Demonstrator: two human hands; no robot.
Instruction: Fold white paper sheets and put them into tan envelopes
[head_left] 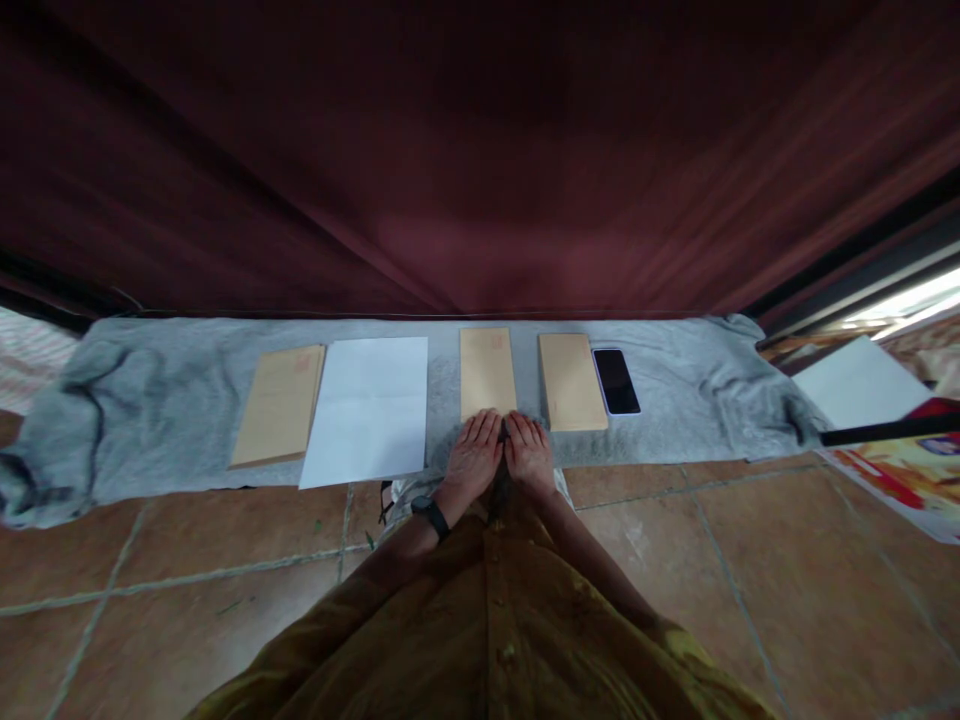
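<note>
My left hand (pixel 472 455) and my right hand (pixel 529 452) lie flat side by side, fingers stretched out, on the near end of a narrow brown envelope (pixel 487 368) that rests on a grey cloth (pixel 172 400). A black watch sits on my left wrist. Just right of that envelope lies a second brown envelope (pixel 571 380), and beside it a black phone (pixel 616 380), face up. To the left are a white sheet of paper (pixel 369 408) and a larger brown envelope (pixel 279 404). Neither hand grips anything.
The grey cloth is spread on a brown tiled floor (pixel 187 560) in front of a dark red curtain (pixel 480 160). At the right lie another white sheet (pixel 859 382), a black bar (pixel 885 432) and a colourful printed sheet (pixel 911 475).
</note>
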